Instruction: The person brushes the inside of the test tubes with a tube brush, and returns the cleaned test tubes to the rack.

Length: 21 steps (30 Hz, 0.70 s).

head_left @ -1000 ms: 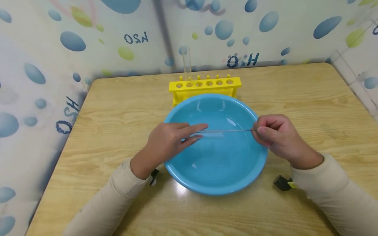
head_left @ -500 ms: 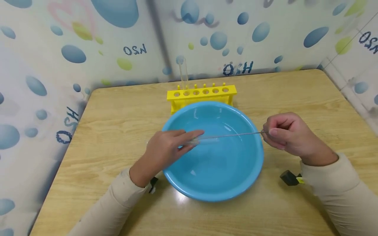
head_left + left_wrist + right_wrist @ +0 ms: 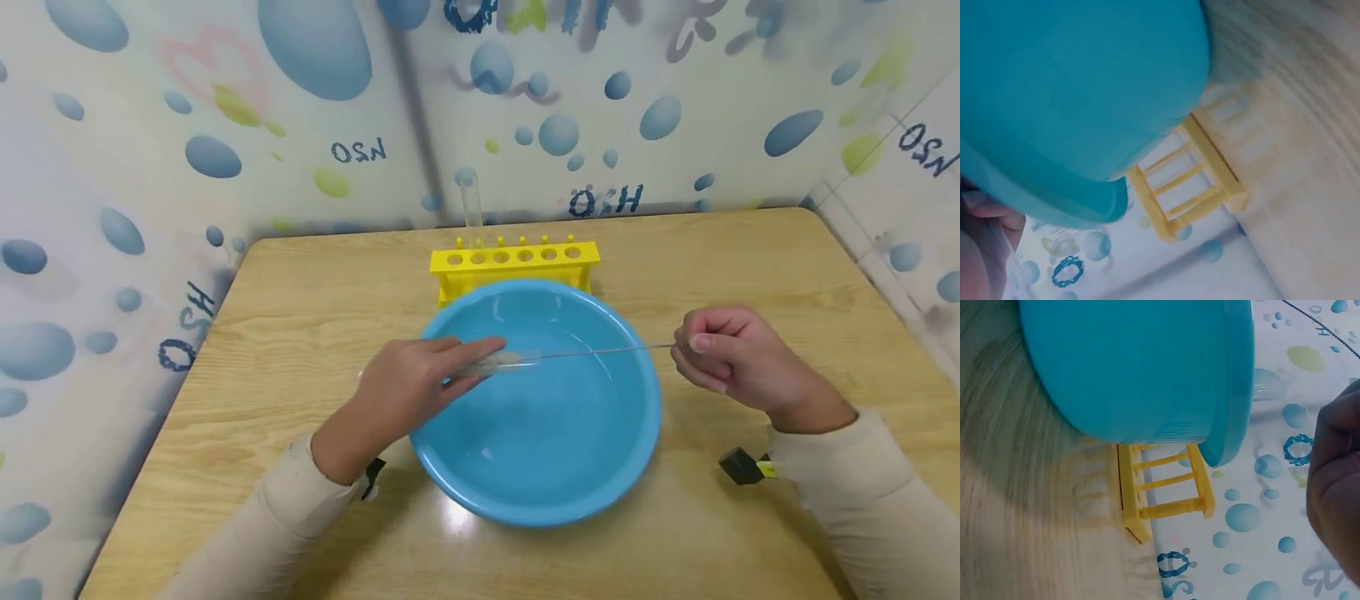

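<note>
My left hand point(image 3: 401, 383) holds a clear test tube point(image 3: 525, 360) lying nearly level over the blue basin point(image 3: 651, 417). Inside the tube, by the left fingertips, the pale bristles of a test tube brush point(image 3: 491, 363) show. Its thin twisted wire handle point(image 3: 600, 351) runs out of the tube's mouth to the right. My right hand point(image 3: 738, 362) pinches the wire's end with curled fingers, just beyond the basin's right rim. The tube's other end is mostly hidden by the left hand. In the right wrist view the wire point(image 3: 1322, 326) crosses the top corner.
A yellow test tube rack point(image 3: 517, 260) stands right behind the basin, with another clear test tube point(image 3: 472, 215) upright in it. The wooden table point(image 3: 315, 308) meets patterned walls at the back and sides. Black wrist cameras point(image 3: 741, 467) hang under the sleeves.
The right hand has drawn away to the right, pulling more wire out of the tube. Bristles now show near the left fingertips. The head view has tilted up.
</note>
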Tool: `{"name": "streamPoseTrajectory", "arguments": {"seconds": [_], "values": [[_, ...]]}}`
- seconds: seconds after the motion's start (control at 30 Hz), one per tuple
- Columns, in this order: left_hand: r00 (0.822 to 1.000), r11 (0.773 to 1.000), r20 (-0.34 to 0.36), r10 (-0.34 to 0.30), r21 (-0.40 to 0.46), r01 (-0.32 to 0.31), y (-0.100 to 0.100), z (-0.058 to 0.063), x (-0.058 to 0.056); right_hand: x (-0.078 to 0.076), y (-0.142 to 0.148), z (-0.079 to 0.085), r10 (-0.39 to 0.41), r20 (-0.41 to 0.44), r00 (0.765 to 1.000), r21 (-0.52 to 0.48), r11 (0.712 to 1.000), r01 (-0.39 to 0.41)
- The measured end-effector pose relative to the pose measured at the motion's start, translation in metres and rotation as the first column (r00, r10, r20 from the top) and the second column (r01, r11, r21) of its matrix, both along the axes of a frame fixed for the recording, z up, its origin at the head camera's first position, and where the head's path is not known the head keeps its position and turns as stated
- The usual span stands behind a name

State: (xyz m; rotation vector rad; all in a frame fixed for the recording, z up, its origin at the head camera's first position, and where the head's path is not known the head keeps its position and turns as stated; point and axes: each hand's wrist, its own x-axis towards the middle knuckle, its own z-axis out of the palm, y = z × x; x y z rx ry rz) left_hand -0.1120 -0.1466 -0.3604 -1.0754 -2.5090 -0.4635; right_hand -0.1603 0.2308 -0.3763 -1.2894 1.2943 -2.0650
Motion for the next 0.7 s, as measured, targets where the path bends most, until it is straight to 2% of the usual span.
{"name": "streamPoseTrajectory", "arguments": {"seconds": [0.17,0.43,0.7], "values": [[0.999,0.998,0.043,0.016,-0.059,-0.014,-0.007,0.005,0.008,0.001,0.002,-0.009,0.027,0.044,0.999,0.043,0.999,-0.029],[0.991,0.996,0.125,0.043,-0.082,-0.033,-0.011,0.006,0.018,0.004,0.005,-0.018,-0.019,0.073,0.997,0.123,0.992,0.010],[0.993,0.991,0.099,0.065,-0.120,-0.053,-0.013,0.012,0.016,0.002,0.012,-0.013,-0.005,0.072,0.997,0.103,0.995,-0.002]]}}
